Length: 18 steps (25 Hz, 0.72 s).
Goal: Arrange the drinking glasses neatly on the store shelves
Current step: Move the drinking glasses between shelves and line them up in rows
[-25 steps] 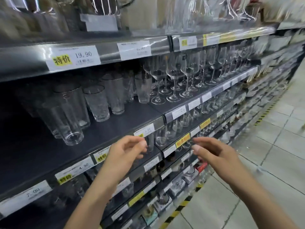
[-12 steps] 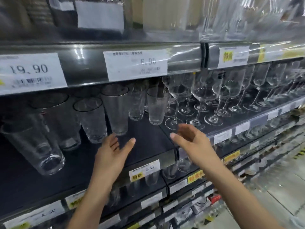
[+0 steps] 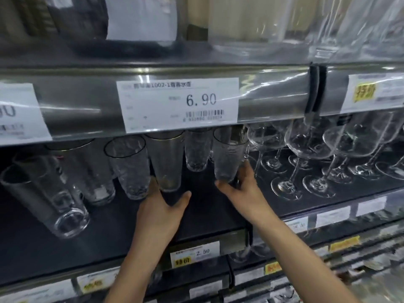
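Note:
On the dark shelf stands a row of clear glasses. My left hand wraps the base of a tall smooth tumbler, fingers on its left side and thumb low on its right. My right hand grips the base of a textured tumbler, thumb under its left side and fingers on its right. Another textured tumbler stands left of the smooth one, and one more stands behind, between my two hands. Larger plain tumblers fill the left end.
Stemmed wine glasses crowd the shelf just right of my right hand. The upper shelf's metal edge with a 6.90 price tag hangs low over the glass rims. Lower shelves with more glassware and price labels run below.
I have moved closer to the shelf. Both hands went from open in front of the shelf edge to reaching in and closing around the bases of two tumblers.

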Each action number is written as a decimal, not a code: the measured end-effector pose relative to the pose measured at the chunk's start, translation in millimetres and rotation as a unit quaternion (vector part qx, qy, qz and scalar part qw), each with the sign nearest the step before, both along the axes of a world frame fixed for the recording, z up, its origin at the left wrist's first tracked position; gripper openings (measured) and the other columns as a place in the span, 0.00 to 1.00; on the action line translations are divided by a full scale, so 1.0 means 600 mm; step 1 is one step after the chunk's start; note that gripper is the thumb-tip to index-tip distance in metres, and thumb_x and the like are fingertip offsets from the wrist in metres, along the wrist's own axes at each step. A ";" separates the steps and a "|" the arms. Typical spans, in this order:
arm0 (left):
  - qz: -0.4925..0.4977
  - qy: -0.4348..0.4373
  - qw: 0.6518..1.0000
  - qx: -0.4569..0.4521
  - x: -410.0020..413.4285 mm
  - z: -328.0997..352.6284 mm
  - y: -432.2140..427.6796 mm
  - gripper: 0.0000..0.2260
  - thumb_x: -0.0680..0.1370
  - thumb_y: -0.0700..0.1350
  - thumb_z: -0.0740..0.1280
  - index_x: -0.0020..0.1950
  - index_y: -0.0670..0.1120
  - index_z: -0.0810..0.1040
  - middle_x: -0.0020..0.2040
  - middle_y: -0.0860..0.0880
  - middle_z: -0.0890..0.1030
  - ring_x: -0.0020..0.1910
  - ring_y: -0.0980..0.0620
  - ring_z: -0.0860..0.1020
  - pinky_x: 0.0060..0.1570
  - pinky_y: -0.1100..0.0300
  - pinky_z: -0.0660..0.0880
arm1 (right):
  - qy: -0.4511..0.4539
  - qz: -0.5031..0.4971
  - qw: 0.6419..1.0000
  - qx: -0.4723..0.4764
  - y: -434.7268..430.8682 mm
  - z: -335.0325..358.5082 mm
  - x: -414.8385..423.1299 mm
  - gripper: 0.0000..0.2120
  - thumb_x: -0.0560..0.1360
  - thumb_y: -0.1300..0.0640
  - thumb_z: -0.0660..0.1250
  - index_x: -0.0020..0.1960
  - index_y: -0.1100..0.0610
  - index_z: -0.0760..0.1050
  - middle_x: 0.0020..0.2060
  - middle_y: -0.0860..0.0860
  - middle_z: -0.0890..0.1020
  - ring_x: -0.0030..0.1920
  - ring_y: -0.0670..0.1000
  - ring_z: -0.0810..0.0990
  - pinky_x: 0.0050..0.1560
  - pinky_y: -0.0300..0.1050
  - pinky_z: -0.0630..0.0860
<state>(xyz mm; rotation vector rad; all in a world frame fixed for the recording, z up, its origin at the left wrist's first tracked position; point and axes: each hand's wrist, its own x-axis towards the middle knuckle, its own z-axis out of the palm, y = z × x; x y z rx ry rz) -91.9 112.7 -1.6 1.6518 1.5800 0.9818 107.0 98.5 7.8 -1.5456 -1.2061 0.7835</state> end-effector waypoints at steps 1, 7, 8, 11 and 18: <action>0.009 0.004 1.000 0.009 0.003 0.004 0.000 0.47 0.64 0.72 0.65 0.78 0.52 0.61 0.72 0.52 0.74 0.70 0.48 0.73 0.66 0.49 0.74 | 0.002 -0.006 1.000 0.008 0.009 -0.001 -0.001 0.36 0.73 0.56 0.74 0.75 0.51 0.58 0.63 0.41 0.76 0.64 0.42 0.75 0.60 0.35 0.71; 0.075 0.028 0.996 0.036 0.035 0.026 0.010 0.30 0.75 0.58 0.71 0.73 0.48 0.67 0.65 0.48 0.79 0.65 0.44 0.76 0.51 0.62 0.67 | 0.045 -0.055 0.997 0.030 0.034 0.019 -0.007 0.29 0.75 0.57 0.71 0.72 0.50 0.62 0.60 0.44 0.78 0.61 0.47 0.77 0.62 0.46 0.72; 0.089 0.039 0.995 0.038 0.040 0.030 0.010 0.29 0.76 0.58 0.70 0.73 0.47 0.67 0.64 0.47 0.80 0.64 0.43 0.76 0.49 0.62 0.65 | 0.053 -0.052 0.997 0.031 0.035 0.023 -0.005 0.29 0.75 0.57 0.70 0.72 0.52 0.62 0.61 0.44 0.78 0.62 0.47 0.76 0.64 0.46 0.71; 0.127 0.076 0.988 0.051 0.045 0.038 0.005 0.23 0.78 0.57 0.67 0.67 0.44 0.71 0.58 0.44 0.82 0.59 0.41 0.79 0.42 0.64 0.60 | 0.057 -0.044 0.997 0.036 0.041 0.022 0.002 0.28 0.75 0.54 0.72 0.70 0.53 0.64 0.60 0.45 0.78 0.61 0.47 0.77 0.60 0.43 0.72; 0.164 0.091 0.978 0.091 0.040 0.038 -0.008 0.18 0.77 0.58 0.70 0.57 0.44 0.76 0.48 0.47 0.85 0.52 0.41 0.81 0.41 0.58 0.61 | 0.043 -0.024 0.998 0.031 0.029 0.008 0.000 0.27 0.71 0.49 0.76 0.65 0.51 0.67 0.55 0.43 0.81 0.57 0.45 0.80 0.56 0.41 0.75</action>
